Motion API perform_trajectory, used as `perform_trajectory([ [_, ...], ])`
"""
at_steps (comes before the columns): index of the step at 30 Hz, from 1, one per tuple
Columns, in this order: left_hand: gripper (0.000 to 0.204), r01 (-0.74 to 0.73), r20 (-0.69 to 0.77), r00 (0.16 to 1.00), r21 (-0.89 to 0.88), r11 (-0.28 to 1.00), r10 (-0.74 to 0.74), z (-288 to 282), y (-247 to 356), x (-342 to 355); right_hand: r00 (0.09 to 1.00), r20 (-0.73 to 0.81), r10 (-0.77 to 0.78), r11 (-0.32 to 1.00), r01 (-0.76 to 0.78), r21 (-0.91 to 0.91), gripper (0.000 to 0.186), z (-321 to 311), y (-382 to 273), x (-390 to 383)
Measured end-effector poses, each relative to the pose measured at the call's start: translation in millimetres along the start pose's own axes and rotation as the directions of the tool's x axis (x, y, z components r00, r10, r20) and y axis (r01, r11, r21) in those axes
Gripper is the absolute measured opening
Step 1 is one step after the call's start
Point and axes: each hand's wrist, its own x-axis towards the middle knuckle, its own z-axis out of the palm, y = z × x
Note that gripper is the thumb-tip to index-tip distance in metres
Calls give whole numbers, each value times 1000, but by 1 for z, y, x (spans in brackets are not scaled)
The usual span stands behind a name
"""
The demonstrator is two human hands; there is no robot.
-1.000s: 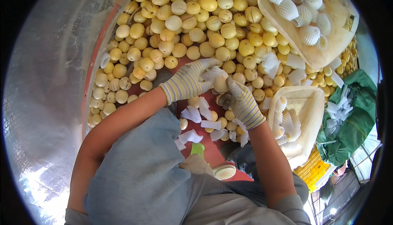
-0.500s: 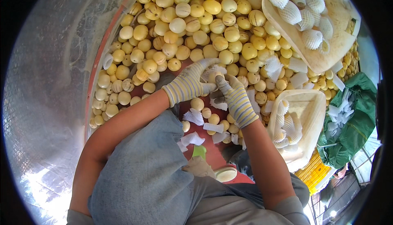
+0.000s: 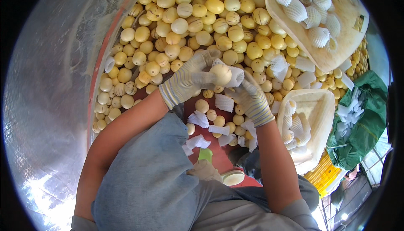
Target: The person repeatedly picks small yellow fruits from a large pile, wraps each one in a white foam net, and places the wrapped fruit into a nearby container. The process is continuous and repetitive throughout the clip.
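Observation:
My left hand (image 3: 185, 81), in a striped knit glove, is closed around a pale yellow pepino melon (image 3: 221, 75). A white foam net sleeve (image 3: 237, 77) sits against the right side of this fruit, partly around it. My right hand (image 3: 254, 100), gloved alike, has its fingers closed at the sleeve's right edge; its fingertips are partly hidden and blurred. Just beyond both hands spreads a big heap of loose yellow pepino melons (image 3: 214, 6), some with dark stripes.
Sleeved fruit lie in a large cream tub (image 3: 349, 29) at far right and a smaller tub (image 3: 317, 126) nearer. A green sack (image 3: 366, 134) of foam sleeves and a yellow crate (image 3: 322, 174) stand at right. Foam pieces (image 3: 198, 119) litter the red floor. A red-edged sheet (image 3: 63, 71) borders the left.
My hands have drawn slightly apart. The melon, mostly hidden between my fingers before, now shows plainly, with the foam sleeve at its right side.

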Motion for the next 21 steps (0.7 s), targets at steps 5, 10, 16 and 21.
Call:
perform_trajectory([
  [5,69,62,62,997,-119,991,-55,2,-3,1,981,193,5,984,-39,174,72,14,2,9],
  [10,69,118,-17,993,75,990,-117,-13,-9,1,974,-180,-139,926,64,-373,58,23,-3,3],
  [16,71,108,-140,989,485,868,-45,-9,-11,16,832,215,-512,225,372,-901,50,79,-15,-6],
  [21,43,259,-341,925,238,936,-170,-23,-29,3,909,195,-368,397,344,-851,58,73,-20,-11],
])
